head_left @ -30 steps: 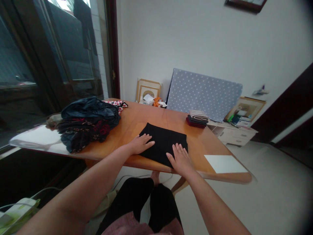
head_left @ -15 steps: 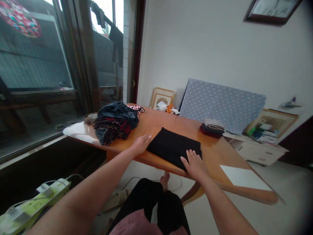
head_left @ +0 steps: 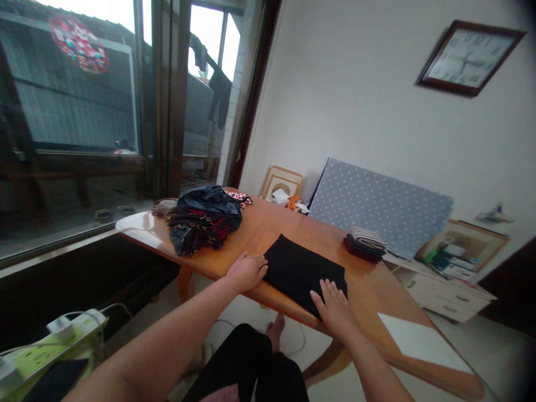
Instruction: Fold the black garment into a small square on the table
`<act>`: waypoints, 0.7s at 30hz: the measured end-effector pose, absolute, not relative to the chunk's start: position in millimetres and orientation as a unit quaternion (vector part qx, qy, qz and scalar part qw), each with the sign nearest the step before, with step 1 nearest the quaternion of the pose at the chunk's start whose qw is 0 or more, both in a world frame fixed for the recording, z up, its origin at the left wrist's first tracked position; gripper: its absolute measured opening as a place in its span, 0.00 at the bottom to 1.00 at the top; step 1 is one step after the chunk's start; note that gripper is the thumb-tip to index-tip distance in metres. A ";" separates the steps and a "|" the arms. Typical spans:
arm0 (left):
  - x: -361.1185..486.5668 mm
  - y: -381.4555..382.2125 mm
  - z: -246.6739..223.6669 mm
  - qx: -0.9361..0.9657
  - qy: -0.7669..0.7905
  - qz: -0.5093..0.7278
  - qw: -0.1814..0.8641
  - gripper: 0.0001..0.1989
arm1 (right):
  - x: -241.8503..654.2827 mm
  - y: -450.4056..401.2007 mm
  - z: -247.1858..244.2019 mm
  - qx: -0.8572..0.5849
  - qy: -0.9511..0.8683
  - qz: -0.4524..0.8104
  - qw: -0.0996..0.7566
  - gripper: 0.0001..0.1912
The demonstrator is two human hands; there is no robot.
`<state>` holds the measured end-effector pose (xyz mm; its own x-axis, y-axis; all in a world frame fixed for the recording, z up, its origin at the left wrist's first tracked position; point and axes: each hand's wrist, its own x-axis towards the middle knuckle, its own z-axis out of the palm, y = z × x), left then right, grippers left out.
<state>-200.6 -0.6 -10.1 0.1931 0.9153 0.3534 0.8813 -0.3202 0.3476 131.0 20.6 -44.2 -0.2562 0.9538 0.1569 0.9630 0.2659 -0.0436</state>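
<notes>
A folded black garment (head_left: 307, 271) lies flat on the wooden table (head_left: 268, 223) near its front edge. At the garment's left edge, my left hand (head_left: 248, 272) is closed, its curled fingers on the cloth at the near left corner. My right hand (head_left: 335, 304) rests open on the right end, fingers stretched out over the fabric. To the left sits a loose heap of dark clothes (head_left: 205, 218), with some red-patterned cloth in it. A neat stack of folded clothes (head_left: 365, 244), striped on top, stands at the back right.
A white sheet (head_left: 422, 341) lies on the table's right end. Beyond the table are a dotted grey-blue panel (head_left: 377, 204) and a low white cabinet (head_left: 444, 293). A power strip (head_left: 46, 349) with cables is at lower left. Glass doors (head_left: 84, 111) border the left side.
My left hand has shifted along the garment's left edge toward the near corner, and its fingers have curled in. My right hand stays on the cloth. The view has tilted up.
</notes>
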 end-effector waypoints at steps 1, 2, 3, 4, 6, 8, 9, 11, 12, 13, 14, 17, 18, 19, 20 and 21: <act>-201.8 0.3 -8.4 0.771 0.583 0.253 0.040 0.20 | 131.0 20.5 -44.5 -0.605 -0.792 -0.033 0.075 0.42; -203.4 2.0 -6.2 0.768 0.587 0.252 0.050 0.19 | 130.9 20.5 -44.8 -0.605 -0.792 -0.036 0.074 0.42; -205.2 4.8 -3.6 0.762 0.594 0.251 0.060 0.18 | 130.7 20.6 -45.1 -0.605 -0.792 -0.039 0.073 0.42; -206.9 8.6 -0.8 0.754 0.603 0.252 0.069 0.18 | 130.2 20.7 -45.4 -0.605 -0.792 -0.040 0.072 0.42; -209.3 19.8 4.6 0.732 0.626 0.256 0.077 0.19 | 129.1 20.7 -46.1 -0.608 -0.789 -0.040 0.073 0.43; -209.5 34.3 8.6 0.714 0.647 0.258 0.072 0.20 | 128.5 20.1 -46.7 -0.612 -0.786 -0.037 0.078 0.42; -209.0 41.9 9.9 0.709 0.654 0.257 0.070 0.19 | 128.7 19.8 -46.9 -0.612 -0.786 -0.033 0.083 0.42; -207.3 55.2 10.5 0.701 0.664 0.252 0.068 0.17 | 130.8 19.8 -46.9 -0.610 -0.787 -0.019 0.093 0.41; -206.7 60.2 10.0 0.699 0.667 0.250 0.068 0.15 | 132.6 20.5 -46.2 -0.607 -0.789 -0.006 0.097 0.41; -206.4 63.8 8.9 0.699 0.668 0.248 0.068 0.14 | 134.7 22.0 -44.7 -0.604 -0.791 0.010 0.100 0.41; -206.6 66.1 7.4 0.698 0.668 0.248 0.068 0.14 | 136.7 24.6 -42.2 -0.602 -0.791 0.028 0.103 0.41; -208.8 66.7 1.8 0.696 0.668 0.257 0.067 0.15 | 137.7 39.9 -27.6 -0.603 -0.784 0.071 0.131 0.38; -209.7 66.0 0.1 0.692 0.669 0.264 0.067 0.16 | 134.9 47.7 -20.7 -0.603 -0.780 0.077 0.147 0.36; -210.5 65.1 -1.3 0.688 0.669 0.272 0.068 0.17 | 130.2 57.0 -13.2 -0.601 -0.778 0.080 0.165 0.34; -211.0 64.4 -2.2 0.684 0.670 0.279 0.071 0.19 | 123.4 67.5 -5.7 -0.594 -0.780 0.081 0.179 0.31; -211.3 63.8 -2.7 0.682 0.669 0.287 0.075 0.19 | 114.9 79.3 1.2 -0.586 -0.782 0.084 0.193 0.29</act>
